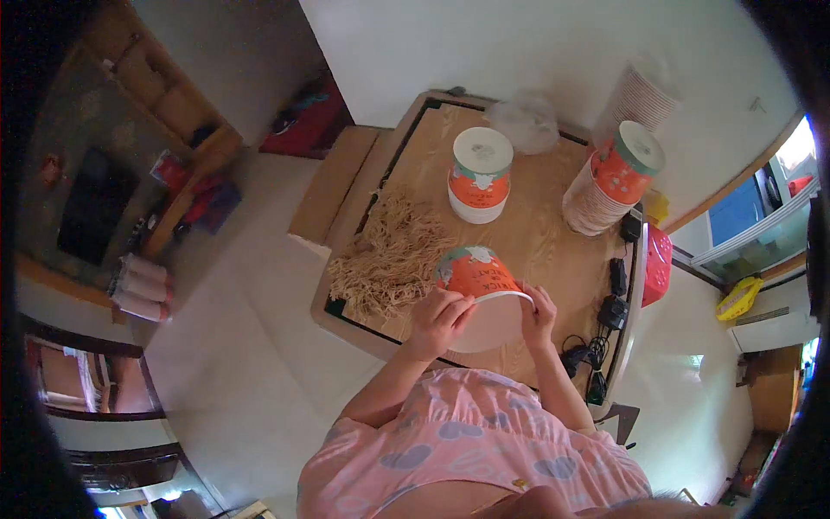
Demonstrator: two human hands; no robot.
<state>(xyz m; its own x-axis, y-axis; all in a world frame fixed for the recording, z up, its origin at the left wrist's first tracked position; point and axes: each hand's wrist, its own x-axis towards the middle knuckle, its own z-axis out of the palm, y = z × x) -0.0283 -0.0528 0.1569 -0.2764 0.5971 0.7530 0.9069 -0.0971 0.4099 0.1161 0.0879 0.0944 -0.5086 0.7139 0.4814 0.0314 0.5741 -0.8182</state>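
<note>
Both my hands hold a paper bucket (pixel 477 270), printed in orange, green and white, near the front edge of the table. It is tilted so that its white inside faces me. My left hand (pixel 443 322) grips the rim on the left with bent fingers, and my right hand (pixel 541 315) pinches the rim on the right. Just left of the bucket lies a loose heap of beige crinkled strands (pixel 396 251). Beyond it stands an upside-down bucket (pixel 479 192) with its pale base up, a white rim band showing below.
On the wooden table (pixel 545 229), a tall nested bucket stack (pixel 596 203) stands at right, another pale stack (pixel 641 97) behind it. A clear plastic bag (pixel 523 123) lies at the back. Black adapters and cables (pixel 612 313) line the right edge. A cardboard box (pixel 335 186) adjoins the left side.
</note>
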